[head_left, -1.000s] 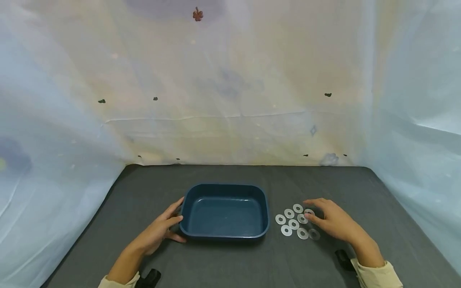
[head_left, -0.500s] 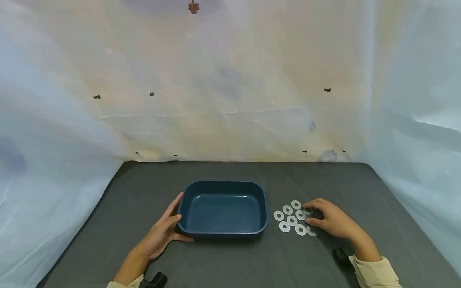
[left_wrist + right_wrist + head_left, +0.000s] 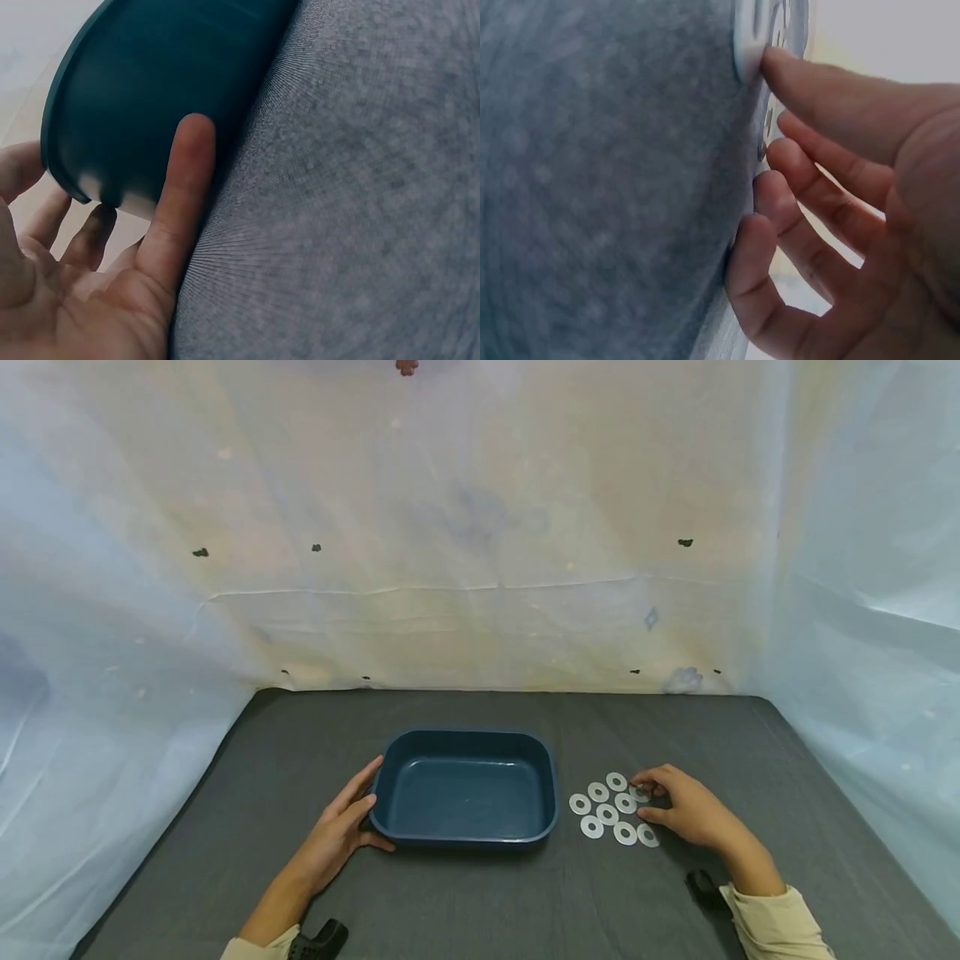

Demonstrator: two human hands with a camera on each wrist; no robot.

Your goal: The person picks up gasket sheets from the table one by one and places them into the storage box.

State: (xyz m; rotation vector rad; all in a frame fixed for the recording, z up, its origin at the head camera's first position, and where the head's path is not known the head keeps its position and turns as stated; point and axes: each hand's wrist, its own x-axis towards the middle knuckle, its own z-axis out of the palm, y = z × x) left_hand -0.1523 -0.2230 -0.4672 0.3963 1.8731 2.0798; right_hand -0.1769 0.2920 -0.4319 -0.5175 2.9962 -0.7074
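The left hand (image 3: 341, 837) lies flat on the dark grey table (image 3: 465, 902) with its fingers straight against the left end of the blue tray (image 3: 467, 789), thumb along the near corner; the wrist view shows a straight finger (image 3: 180, 202) lying against the tray's outer wall, nothing gripped. The tray sits mid-table. Just to its right lies a cluster of flat metal washers (image 3: 606, 813), close together on the cloth. The right hand (image 3: 686, 814) is at the cluster's right edge, fingers curled down over the farthest-right washers, thumb tip pressing on one washer (image 3: 750, 45) in the wrist view. Whether a washer is actually pinched cannot be told; the curled fingers touch the cloth beside it. Pale sheeting (image 3: 480, 527) hangs behind the table.
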